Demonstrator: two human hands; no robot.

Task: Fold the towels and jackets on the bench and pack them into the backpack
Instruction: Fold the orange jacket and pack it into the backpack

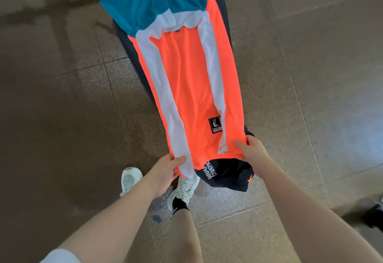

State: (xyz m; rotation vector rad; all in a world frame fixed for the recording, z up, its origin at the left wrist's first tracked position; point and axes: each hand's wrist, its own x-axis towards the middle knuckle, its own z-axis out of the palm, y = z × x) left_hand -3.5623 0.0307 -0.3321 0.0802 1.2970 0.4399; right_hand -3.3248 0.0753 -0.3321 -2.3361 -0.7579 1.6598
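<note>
The orange jacket (186,80) runs from your hands at lower centre up to its teal part at the top of the frame, lying over a dark garment (228,176). Your left hand (165,170) pinches its near left corner; your right hand (251,149) grips the near right corner, both arms outstretched.

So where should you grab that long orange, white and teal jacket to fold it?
Grip the long orange, white and teal jacket by the two corners of its near hem, coming from the near end. It lies stretched lengthwise along the narrow dark bench, and the left hand and right hand already pinch those corners, probably ready to carry the hem toward the teal end.
</note>
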